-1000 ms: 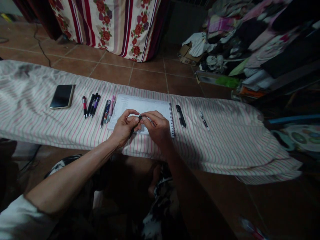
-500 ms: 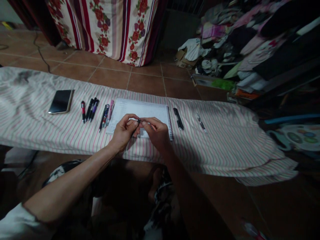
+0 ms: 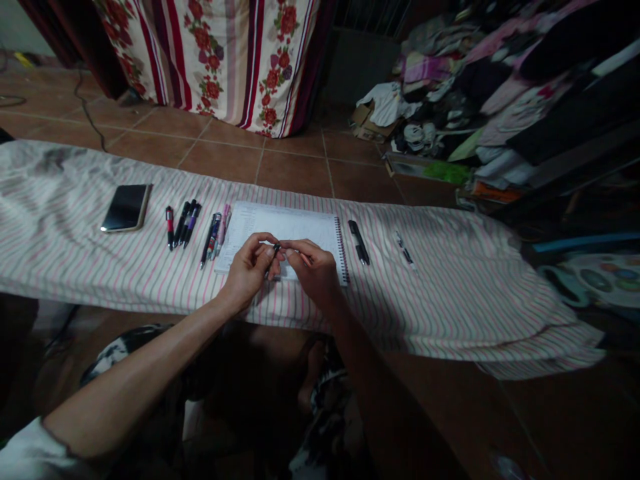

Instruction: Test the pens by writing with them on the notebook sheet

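Note:
My left hand point(image 3: 251, 270) and my right hand point(image 3: 313, 269) meet over the near edge of a white spiral notebook point(image 3: 285, 229). Both pinch a thin dark pen point(image 3: 275, 253) between fingertips, the left on its lower barrel, the right at its upper end. The notebook lies on a striped cloth point(image 3: 450, 293) spread over a low surface. Left of the notebook lies a group of three pens point(image 3: 214, 235), and further left another group of dark pens point(image 3: 182, 221).
A phone point(image 3: 126, 207) lies face up at the left of the cloth. Right of the notebook sit a black pen point(image 3: 359, 242) and a slim pen point(image 3: 404, 251). Behind are tiled floor, a flowered drape point(image 3: 235, 60) and piled clothes point(image 3: 480, 100).
Both hands keep their pinch on the pen and shift only slightly. The camera view has drifted a little, so the cloth and notebook sit lower in the picture.

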The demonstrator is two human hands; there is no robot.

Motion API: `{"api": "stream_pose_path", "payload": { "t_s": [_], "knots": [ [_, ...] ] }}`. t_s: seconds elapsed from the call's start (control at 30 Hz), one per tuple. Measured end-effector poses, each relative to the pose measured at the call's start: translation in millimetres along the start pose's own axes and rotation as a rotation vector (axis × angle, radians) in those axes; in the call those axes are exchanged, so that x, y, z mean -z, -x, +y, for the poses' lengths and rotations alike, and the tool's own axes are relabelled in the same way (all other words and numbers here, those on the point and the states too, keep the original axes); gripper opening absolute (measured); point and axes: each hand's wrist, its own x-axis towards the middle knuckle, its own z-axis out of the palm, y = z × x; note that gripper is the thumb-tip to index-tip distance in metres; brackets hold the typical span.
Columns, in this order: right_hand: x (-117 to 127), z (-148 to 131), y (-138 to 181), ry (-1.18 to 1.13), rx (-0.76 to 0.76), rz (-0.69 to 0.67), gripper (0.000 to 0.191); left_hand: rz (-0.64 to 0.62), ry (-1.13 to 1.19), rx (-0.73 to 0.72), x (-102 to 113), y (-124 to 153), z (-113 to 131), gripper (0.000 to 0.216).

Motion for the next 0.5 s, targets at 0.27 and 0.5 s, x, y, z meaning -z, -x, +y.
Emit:
{"api": "stream_pose_path", "payload": {
  "t_s": [0.27,0.5],
  "knots": [
    [-3.4,-3.3,0.7,0.028,-0.001,-0.016,0.014,0.025,0.024,0.077,-0.4,0.6,5.0,0.014],
    [-2.5,-1.7,0.5,0.094,0.055,-0.015,0.016,0.052,0.031,0.13,-3.3,0.3,9.2,0.013]
  ]
}}
